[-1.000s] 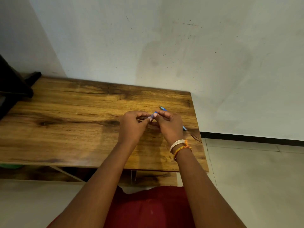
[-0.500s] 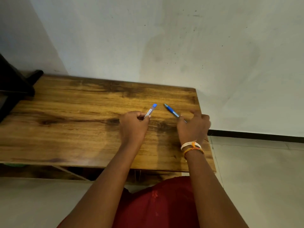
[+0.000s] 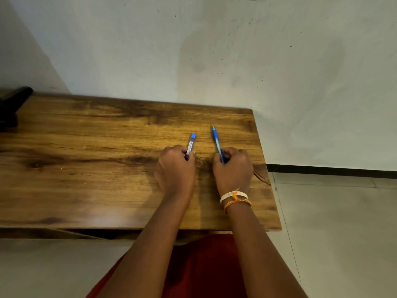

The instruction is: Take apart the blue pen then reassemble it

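My left hand (image 3: pixel 176 166) is closed around a clear pen part with a blue end cap (image 3: pixel 190 144), which sticks out away from me. My right hand (image 3: pixel 233 168) grips a blue pen piece (image 3: pixel 217 143) near its lower end, its pointed tip aimed at the wall. Both hands rest side by side on the wooden table (image 3: pixel 86 168), a small gap between them. The lower ends of both pieces are hidden inside my fists.
The table's right edge (image 3: pixel 268 179) runs close to my right hand, with tiled floor (image 3: pixel 333 222) beyond. A dark object (image 3: pixel 12 104) sits at the table's far left corner. The white wall (image 3: pixel 214 50) stands right behind the table.
My hands were together at one spot a second ago. They have drawn apart, the left keeping the capped part and the right taking hold of the blue piece.
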